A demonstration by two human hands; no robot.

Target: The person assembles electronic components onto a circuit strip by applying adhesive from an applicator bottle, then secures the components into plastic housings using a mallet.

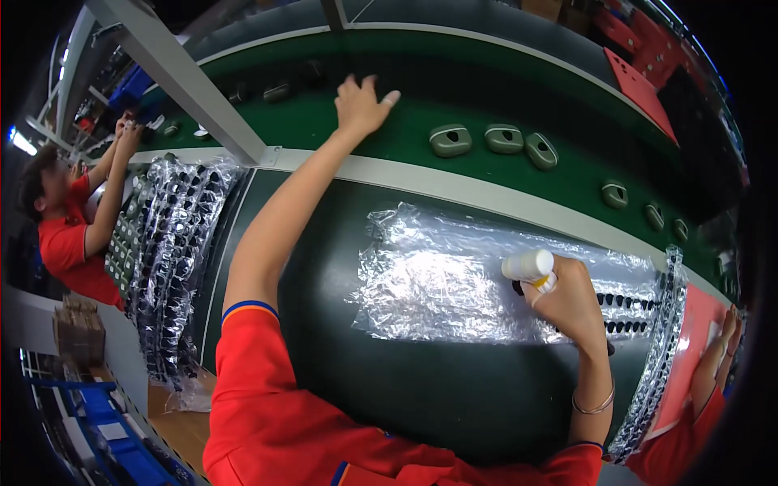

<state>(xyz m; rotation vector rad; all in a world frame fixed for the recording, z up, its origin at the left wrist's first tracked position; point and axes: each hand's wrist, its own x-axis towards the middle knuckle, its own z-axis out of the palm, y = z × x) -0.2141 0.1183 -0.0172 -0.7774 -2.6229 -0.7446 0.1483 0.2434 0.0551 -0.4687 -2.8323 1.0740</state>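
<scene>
My left hand [362,107] reaches over the green conveyor belt [405,121], fingers spread and nothing in them. Just beyond and left of it, dark rounded parts [276,92] lie in shadow on the belt. My right hand [569,301] is closed around a white cylindrical tool [528,265] with a yellow band; its exact kind is unclear. That hand is above a clear plastic sheet [438,296] on the dark worktable [316,324]. Rows of small black parts [626,327] show in the sheet beside my wrist. Some of the sheet is hidden by my right hand.
Olive-green rounded housings [450,141] with dark openings sit spaced along the belt. A grey post [190,81] rises at left, near plastic-wrapped rows of black parts [174,251]. Co-workers in red stand at left [65,231] and right [689,437]. A red panel [685,348] lies at right.
</scene>
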